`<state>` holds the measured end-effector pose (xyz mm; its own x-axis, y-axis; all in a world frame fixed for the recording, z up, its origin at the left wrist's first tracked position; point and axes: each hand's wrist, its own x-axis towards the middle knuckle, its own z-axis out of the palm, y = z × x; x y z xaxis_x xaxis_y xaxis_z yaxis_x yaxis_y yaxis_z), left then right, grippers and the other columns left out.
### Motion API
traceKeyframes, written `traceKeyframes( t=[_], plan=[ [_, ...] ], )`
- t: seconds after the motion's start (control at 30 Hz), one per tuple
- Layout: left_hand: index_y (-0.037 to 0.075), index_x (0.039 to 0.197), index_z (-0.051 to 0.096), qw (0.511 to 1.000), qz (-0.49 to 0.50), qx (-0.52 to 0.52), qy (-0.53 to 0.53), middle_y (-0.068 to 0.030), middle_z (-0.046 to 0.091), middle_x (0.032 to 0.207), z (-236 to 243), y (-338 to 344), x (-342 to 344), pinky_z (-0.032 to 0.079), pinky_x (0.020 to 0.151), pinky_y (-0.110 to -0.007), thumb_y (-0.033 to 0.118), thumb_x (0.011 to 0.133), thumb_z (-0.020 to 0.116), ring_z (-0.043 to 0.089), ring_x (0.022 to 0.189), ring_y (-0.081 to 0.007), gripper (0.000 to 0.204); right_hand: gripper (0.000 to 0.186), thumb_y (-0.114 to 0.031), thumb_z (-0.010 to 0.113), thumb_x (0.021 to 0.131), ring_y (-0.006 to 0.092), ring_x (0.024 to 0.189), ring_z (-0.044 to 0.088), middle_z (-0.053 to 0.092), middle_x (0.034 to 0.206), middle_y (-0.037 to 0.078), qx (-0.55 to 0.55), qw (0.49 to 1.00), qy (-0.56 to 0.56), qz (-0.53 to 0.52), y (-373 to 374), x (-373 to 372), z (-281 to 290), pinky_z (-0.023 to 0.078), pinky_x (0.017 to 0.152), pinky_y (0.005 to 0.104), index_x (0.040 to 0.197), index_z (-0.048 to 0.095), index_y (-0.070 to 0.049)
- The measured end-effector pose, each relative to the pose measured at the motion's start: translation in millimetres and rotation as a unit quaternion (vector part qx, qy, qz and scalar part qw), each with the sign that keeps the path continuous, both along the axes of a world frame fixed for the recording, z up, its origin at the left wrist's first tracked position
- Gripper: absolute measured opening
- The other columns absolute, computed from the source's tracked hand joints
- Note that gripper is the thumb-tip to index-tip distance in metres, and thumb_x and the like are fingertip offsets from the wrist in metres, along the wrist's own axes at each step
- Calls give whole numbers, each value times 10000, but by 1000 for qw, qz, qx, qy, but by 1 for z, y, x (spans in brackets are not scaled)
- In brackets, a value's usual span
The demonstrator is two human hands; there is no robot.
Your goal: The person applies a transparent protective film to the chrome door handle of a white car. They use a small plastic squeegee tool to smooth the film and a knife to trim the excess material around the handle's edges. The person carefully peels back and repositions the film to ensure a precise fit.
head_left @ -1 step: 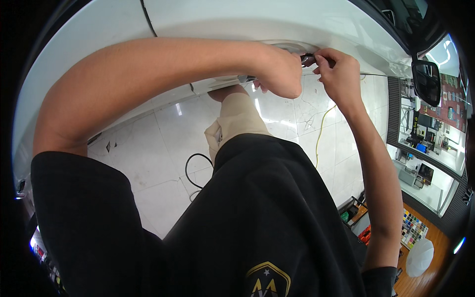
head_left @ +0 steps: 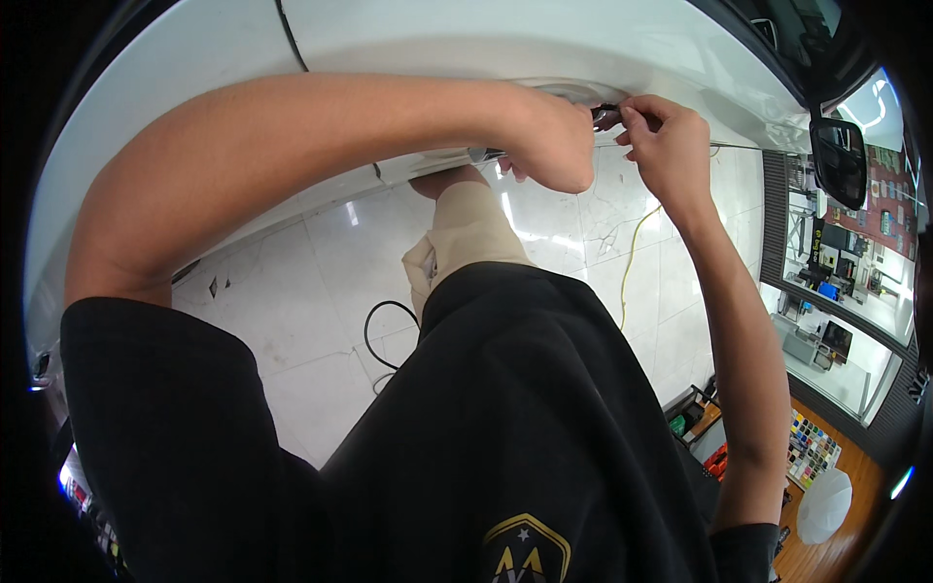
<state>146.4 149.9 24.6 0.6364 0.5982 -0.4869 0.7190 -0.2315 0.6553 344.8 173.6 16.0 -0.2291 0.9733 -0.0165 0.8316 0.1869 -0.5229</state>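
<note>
A white car door (head_left: 418,44) fills the top of the view. My left hand (head_left: 554,141) is closed around the car's door handle (head_left: 477,154), whose silvery end shows beside the curled fingers. Just to its right, my right hand (head_left: 671,146) has thumb and forefinger pinched at a small dark, shiny piece (head_left: 606,118) by the handle's right end. Its kind cannot be made out, and the fingertips partly cover it. Most of the handle is hidden behind my left hand.
Pale floor tiles (head_left: 321,330) with cracks lie below. A black cable (head_left: 369,325) loops there, and a yellow cord (head_left: 630,257) runs along the floor. The car's side mirror (head_left: 838,163) sticks out at upper right. A cart (head_left: 695,418) stands at lower right.
</note>
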Motion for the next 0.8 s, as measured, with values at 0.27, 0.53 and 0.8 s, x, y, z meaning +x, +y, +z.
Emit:
traceKeyframes(
  t=[0.27,0.53,0.8],
  plan=[
    [-224,1388,352,999,37,-23,1,-332,688,833,8,-5,1,561,683,-490,68,727,513,705,745,-436,740,219,-94,639,986,185,804,764,765,922,176,-61,993,89,-46,-6,3,3,607,636,296,1076,743,76],
    [-228,1387,346,999,49,-11,3,-279,656,649,12,-6,-1,538,556,-458,51,689,515,689,601,-396,770,218,-104,639,1001,170,876,756,758,1002,110,-32,984,175,-16,-15,15,-13,618,617,276,1127,745,38],
    [-233,1386,338,999,50,-7,-1,-275,643,617,12,-6,-2,521,513,-452,55,662,521,676,553,-379,800,239,-126,640,994,155,836,750,764,944,122,-60,982,176,-34,-10,11,-10,603,595,268,1105,742,60]
  ],
)
